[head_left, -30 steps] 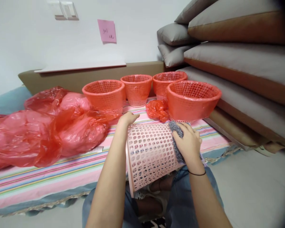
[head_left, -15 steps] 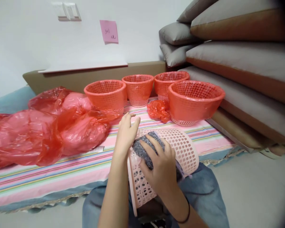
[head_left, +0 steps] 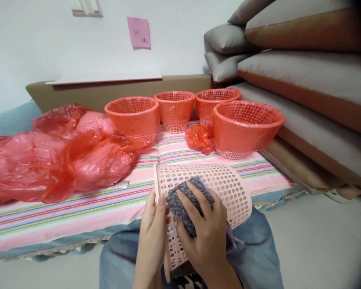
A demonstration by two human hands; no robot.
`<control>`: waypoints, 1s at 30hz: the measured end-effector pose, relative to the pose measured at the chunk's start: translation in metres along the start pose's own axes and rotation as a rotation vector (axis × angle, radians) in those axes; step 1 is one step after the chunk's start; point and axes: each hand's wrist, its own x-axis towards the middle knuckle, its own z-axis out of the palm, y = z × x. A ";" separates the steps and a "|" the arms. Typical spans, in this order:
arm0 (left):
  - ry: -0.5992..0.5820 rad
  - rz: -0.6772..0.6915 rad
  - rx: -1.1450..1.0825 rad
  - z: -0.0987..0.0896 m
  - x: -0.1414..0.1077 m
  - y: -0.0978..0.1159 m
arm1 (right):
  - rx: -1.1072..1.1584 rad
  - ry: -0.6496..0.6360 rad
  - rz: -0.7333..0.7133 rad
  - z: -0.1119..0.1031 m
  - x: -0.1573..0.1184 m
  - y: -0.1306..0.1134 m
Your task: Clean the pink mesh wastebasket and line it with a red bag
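A pale pink plastic basket (head_left: 228, 188) with a perforated wall lies on its side across my lap, its rim facing left. My left hand (head_left: 153, 222) grips that rim, thumb on the outside and the other fingers partly hidden behind it. My right hand (head_left: 203, 220) presses a dark grey, fuzzy cleaning cloth (head_left: 180, 200) against the basket's side, fingers curved over it. A purplish edge of the cloth shows below the right hand.
Red-bagged baskets (head_left: 132, 116) stand along the back of the striped cloth (head_left: 108, 208). A crumpled red bag (head_left: 200, 138) lies among them. Large red plastic bags (head_left: 48, 160) fill the left. Stacked grey and brown cushions (head_left: 303, 76) rise on the right.
My left hand has come down from above the basket and taken hold of its rim. The right hand and cloth have shifted slightly downward.
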 end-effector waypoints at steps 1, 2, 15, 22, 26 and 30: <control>0.012 0.024 -0.017 0.002 -0.001 0.000 | 0.012 -0.010 -0.019 -0.002 0.000 -0.002; 0.016 0.045 -0.041 0.005 -0.002 0.001 | 0.028 -0.018 -0.042 -0.004 -0.001 -0.004; 0.040 0.000 -0.212 -0.021 -0.013 -0.022 | -0.061 0.195 0.194 0.008 0.000 0.087; 0.084 0.089 -0.026 -0.013 -0.016 -0.018 | -0.090 0.323 0.337 0.014 0.002 0.093; 0.064 0.043 0.076 -0.014 -0.018 -0.012 | -0.026 0.171 0.132 0.017 0.000 0.023; 0.118 0.126 0.147 -0.023 -0.017 -0.015 | 0.096 0.073 0.013 0.016 -0.005 -0.031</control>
